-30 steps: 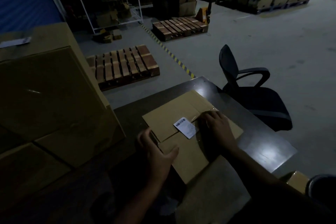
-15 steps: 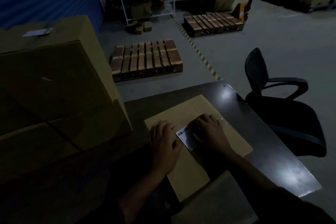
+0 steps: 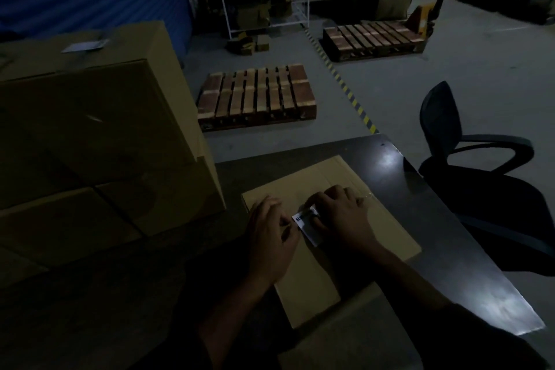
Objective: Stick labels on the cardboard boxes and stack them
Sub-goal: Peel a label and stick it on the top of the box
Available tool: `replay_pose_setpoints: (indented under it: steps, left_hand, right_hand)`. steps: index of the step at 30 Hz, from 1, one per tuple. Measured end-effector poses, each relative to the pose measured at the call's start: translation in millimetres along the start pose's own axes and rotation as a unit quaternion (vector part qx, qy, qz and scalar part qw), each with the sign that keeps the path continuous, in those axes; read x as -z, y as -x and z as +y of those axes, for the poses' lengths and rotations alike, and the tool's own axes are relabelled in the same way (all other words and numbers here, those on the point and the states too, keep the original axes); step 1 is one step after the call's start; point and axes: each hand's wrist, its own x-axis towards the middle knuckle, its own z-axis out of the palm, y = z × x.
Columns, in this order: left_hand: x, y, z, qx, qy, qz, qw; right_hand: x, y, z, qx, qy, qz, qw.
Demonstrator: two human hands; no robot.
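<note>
— While both hands are laid on the flat cardboard box (image 3: 327,273), what is noted of them?

— The left hand (image 3: 271,242) is seen palm down on the box's left part, fingers fairly straight, nothing gripped. The right hand (image 3: 341,216) is pressed on the white label (image 3: 306,224), its fingers bent over the label's upper edge; whether the edge is pinched cannot be told. A barcode is seen at the label's exposed left end.

— And the margins?

— The box is set at an angle on the dark, glossy table (image 3: 450,255), which is marked by two bright reflections. The box's right corner is placed near the table's right edge. A strip of bare tabletop is left between the box and the stacked boxes (image 3: 99,135) to the left.

— Materials and contents?

— Plain brown cardboard is recorded throughout. The stacked boxes are closed, so contents are not seen; a pale label (image 3: 84,46) is noted on the top one. Beyond the far table edge, open grey floor is recorded, with two slatted wooden pallets (image 3: 255,96), a yellow-black floor stripe (image 3: 345,87) and a black armchair (image 3: 480,165) just beside the table's right side. A white frame rack (image 3: 264,0) holding dim cartons is noted further back.
</note>
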Motion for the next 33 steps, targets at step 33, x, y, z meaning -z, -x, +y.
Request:
replay_pose_setpoints:
  steps: [33]
  left_hand:
    - [34, -6, -15, 0.188, -0.147, 0.032, 0.971]
  right_hand:
    - [20, 11, 16, 0.033, 0.022, -0.020, 0.999]
